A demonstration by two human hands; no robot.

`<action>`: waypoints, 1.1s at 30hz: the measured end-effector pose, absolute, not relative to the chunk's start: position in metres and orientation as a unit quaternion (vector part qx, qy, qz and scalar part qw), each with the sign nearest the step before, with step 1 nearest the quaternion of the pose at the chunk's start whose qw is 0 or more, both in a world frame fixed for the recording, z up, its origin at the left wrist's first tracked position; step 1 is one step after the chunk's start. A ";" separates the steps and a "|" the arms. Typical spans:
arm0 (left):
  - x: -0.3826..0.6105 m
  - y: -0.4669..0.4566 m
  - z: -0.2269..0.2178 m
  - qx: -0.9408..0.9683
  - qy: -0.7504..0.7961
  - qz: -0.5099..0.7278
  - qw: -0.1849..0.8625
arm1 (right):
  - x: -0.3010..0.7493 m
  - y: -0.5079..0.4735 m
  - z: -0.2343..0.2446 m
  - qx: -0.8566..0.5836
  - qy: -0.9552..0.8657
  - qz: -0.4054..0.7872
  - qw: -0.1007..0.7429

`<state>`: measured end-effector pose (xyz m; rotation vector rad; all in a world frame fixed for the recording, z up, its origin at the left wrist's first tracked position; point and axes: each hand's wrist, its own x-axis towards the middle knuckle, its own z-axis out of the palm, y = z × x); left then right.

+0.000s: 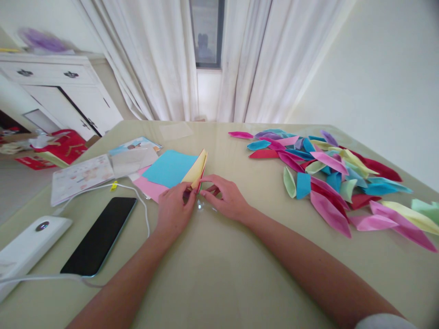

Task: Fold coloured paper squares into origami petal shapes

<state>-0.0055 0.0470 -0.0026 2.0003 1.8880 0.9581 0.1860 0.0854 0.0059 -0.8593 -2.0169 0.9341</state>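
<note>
Working from a distance, I'm pinching the near end of the folded paper with the left hand and right hand, beside the blue paper on the counter; I'm worrying uneven finger pressure could skew its fold.

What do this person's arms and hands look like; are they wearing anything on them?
Both the left hand and right hand are gloveless, with no ring, watch or bracelet showing. A whitish sleeve edges into view on the right arm.
</note>
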 end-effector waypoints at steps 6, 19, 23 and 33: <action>-0.001 0.043 0.000 0.698 0.650 0.294 0.058 | 0.183 0.085 0.007 -0.396 -0.808 0.291 0.326; -0.004 0.038 0.000 0.743 0.624 0.188 -0.151 | 0.190 0.094 0.008 -0.495 -0.754 0.255 0.350; -0.004 0.037 0.003 0.741 0.630 0.189 -0.137 | 0.200 0.099 0.020 -0.467 -0.850 0.130 0.205; 0.019 0.018 0.009 0.837 0.475 0.242 -0.125 | 0.203 0.103 0.027 -0.334 -0.939 -0.078 0.015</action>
